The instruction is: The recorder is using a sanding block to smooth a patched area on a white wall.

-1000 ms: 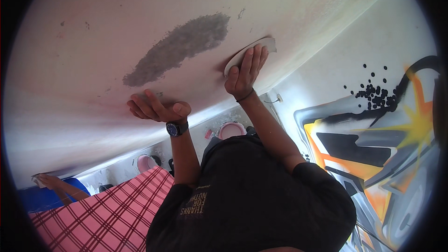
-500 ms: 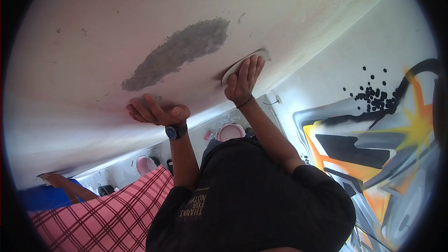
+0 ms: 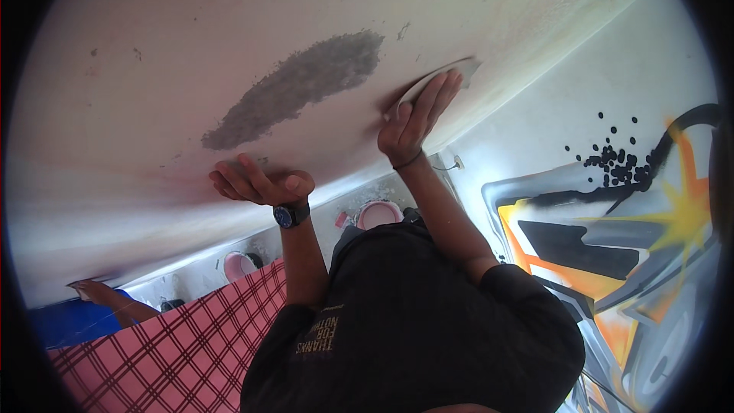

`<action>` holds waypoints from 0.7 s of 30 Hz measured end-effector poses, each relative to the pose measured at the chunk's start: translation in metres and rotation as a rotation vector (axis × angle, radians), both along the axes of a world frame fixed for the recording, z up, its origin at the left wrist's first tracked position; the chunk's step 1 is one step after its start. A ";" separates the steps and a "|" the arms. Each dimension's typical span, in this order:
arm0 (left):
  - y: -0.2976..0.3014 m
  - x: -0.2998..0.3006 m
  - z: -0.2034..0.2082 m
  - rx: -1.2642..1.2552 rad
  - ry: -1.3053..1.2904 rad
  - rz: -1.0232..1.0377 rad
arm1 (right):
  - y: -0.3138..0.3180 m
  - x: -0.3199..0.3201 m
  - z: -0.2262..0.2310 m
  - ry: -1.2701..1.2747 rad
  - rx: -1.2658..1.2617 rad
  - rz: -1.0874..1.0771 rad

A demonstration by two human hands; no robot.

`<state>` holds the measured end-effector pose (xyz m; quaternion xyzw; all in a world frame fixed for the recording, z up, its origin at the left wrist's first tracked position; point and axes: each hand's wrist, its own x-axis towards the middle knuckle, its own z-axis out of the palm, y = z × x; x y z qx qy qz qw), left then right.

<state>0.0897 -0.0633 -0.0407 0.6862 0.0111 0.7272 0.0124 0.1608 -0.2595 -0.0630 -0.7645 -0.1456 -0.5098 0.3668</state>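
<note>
My right hand presses a pale, curved sheet of sandpaper against the whitish wall, with its fingers laid over the back of the sheet. A dark band on the right wrist shows below. To the left, my left hand is open and holds nothing; its fingertips rest at or close to the wall, and its thumb sticks out to the right. That wrist wears a dark watch. Between and above both hands runs a long, rough grey patch on the wall.
Pink buckets stand on the floor by the wall's foot. At the lower left is a person in a pink checked garment, and beyond, another person's hand touches the wall. The right side wall bears a painted mural.
My right hand has slid up and to the right along the wall with the sandpaper. My left hand has hardly moved.
</note>
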 end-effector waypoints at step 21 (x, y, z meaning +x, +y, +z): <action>-0.007 0.007 -0.006 0.019 -0.036 0.015 | 0.004 -0.006 -0.013 0.003 -0.105 0.063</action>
